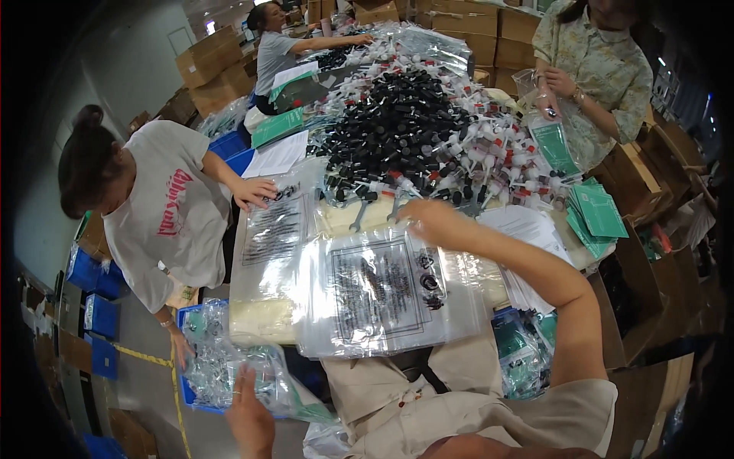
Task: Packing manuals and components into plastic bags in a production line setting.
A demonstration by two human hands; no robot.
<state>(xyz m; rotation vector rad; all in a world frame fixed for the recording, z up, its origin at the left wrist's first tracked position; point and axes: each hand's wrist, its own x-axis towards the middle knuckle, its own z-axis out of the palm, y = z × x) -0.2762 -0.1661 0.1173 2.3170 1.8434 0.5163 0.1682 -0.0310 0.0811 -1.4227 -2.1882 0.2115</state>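
My left hand is low at the left with its fingers stretched out, next to a filled clear plastic bag with green in it. That bag lies over the edge of a blue bin holding more filled bags. My right hand reaches over the table at the near edge of the heap, smeared by motion, so its fingers cannot be made out. Close to it are a metal wrench and the heap of black-capped pieces. Below it, a stack of printed clear plastic bags lies in front of me.
White and red-tipped small bottles surround the black pieces. At right are paper sheets and green booklets. A co-worker's hand rests on bags at left; another co-worker at right holds a bag. Cardboard boxes stand nearby.
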